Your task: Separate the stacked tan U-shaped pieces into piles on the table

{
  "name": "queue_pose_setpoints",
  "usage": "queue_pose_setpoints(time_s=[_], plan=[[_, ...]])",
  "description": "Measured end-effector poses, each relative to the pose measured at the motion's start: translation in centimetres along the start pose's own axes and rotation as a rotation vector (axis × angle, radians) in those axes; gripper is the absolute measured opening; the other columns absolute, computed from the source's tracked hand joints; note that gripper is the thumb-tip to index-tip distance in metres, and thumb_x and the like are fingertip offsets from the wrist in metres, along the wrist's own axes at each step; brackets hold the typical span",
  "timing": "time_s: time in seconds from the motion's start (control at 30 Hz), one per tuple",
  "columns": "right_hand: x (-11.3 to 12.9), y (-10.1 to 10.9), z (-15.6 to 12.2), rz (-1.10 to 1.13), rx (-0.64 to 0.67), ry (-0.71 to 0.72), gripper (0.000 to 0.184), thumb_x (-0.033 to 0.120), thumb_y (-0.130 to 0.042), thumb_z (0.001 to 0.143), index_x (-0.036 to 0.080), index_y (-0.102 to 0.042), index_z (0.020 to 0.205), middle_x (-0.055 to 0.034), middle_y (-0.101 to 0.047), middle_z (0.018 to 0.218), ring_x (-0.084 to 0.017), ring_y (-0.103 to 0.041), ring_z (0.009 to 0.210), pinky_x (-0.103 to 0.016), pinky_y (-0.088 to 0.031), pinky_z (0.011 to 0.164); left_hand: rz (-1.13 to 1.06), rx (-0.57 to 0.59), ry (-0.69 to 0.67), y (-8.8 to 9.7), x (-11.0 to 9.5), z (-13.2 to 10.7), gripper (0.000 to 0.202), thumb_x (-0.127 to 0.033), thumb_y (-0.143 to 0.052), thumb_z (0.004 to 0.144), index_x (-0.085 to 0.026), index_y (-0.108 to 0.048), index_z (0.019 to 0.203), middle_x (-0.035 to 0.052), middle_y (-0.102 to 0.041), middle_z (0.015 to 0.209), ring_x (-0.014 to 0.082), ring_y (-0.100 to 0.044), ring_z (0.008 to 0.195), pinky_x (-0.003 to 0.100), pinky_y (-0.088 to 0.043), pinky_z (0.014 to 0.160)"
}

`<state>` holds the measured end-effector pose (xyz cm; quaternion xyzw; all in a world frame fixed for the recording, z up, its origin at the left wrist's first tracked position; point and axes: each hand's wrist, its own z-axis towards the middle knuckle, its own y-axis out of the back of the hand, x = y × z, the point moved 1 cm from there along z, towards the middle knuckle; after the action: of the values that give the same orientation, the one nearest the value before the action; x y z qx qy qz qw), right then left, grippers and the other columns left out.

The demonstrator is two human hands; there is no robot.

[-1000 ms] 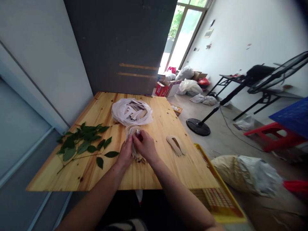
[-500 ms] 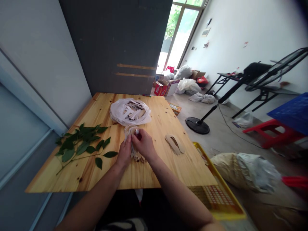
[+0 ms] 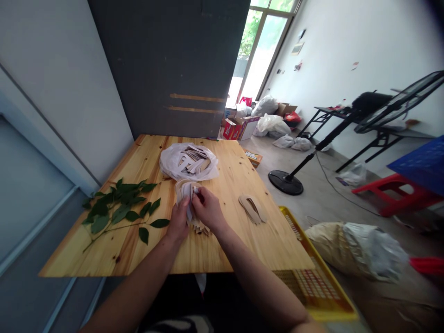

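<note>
Low over the wooden table, both hands are on a bundle of thin, pale U-shaped strips (image 3: pixel 200 228), perhaps card or veneer. My left hand (image 3: pixel 178 221) is closed around the bundle's left side, thumb on top. My right hand (image 3: pixel 209 209) pinches at the upper right of the bundle, beside a whiter strip (image 3: pixel 188 189); its fingertips partly hide what they grip. Just beyond the hands, a white plastic bag (image 3: pixel 167 163) lies open with many similar strips (image 3: pixel 196 159) inside. To the right, a smaller stack of U-shaped strips (image 3: pixel 252 209) lies flat.
A leafy green branch (image 3: pixel 120 212) lies on the left of the wooden table (image 3: pixel 222 256). A yellow plastic crate (image 3: pixel 342 303) sits below the table's right edge. A black fan stand (image 3: pixel 286 181), a red stool (image 3: pixel 381 192) and stuffed bags (image 3: pixel 354 247) occupy the floor rightward.
The bundle's upper end has spread and tilted leftward, showing more of the whiter strip. My hands stay nearly in place, and the whole view has shifted very slightly.
</note>
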<state>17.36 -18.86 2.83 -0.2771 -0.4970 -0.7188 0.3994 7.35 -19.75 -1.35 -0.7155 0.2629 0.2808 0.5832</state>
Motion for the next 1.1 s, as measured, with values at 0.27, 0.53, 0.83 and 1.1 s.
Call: queue_pose_setpoints(time_s=[0.27,0.53,0.83,1.1], plan=[[0.3,1.5,-0.5,0.062,-0.047,0.066,0.020,0.041,-0.051,0.096,0.023,-0.059,0.090,-0.0028,-0.065,0.084,-0.017,-0.062,0.072,-0.028,-0.046,0.064,-0.160,-0.018,0.158,-0.1,-0.3,0.5,0.021,-0.022,-0.066,0.090,-0.010,-0.076,0.103,0.0117,-0.081,0.097,0.0244,-0.077,0.099,0.033,-0.061,0.090],[-2.9,2.9,1.0,0.081,-0.006,-0.089,0.029,0.049,-0.062,0.088,0.023,-0.062,0.102,-0.0070,-0.070,0.099,-0.018,-0.067,0.072,-0.033,-0.053,0.067,-0.174,-0.052,0.321,0.5,0.1,1.0,0.024,-0.019,-0.056,0.093,-0.008,-0.072,0.107,0.0108,-0.080,0.082,0.0261,-0.079,0.082,0.037,-0.064,0.077],[-2.5,1.6,-0.4,-0.043,-0.134,0.069,0.016,0.035,-0.054,0.095,0.022,-0.061,0.101,-0.0085,-0.065,0.105,-0.018,-0.067,0.080,-0.030,-0.050,0.069,-0.067,-0.036,0.278,0.4,0.0,0.8,0.014,-0.021,-0.069,0.083,-0.008,-0.073,0.088,0.0086,-0.075,0.068,0.0230,-0.075,0.063,0.034,-0.063,0.069],[-2.2,2.2,-0.2,0.170,-0.129,-0.060,0.018,0.041,-0.058,0.088,0.024,-0.053,0.083,0.0002,-0.059,0.077,-0.016,-0.058,0.069,-0.030,-0.047,0.067,-0.082,-0.055,0.248,0.2,0.1,0.7,0.019,-0.021,-0.071,0.082,-0.009,-0.073,0.096,0.0108,-0.078,0.081,0.0263,-0.078,0.081,0.034,-0.063,0.074]])
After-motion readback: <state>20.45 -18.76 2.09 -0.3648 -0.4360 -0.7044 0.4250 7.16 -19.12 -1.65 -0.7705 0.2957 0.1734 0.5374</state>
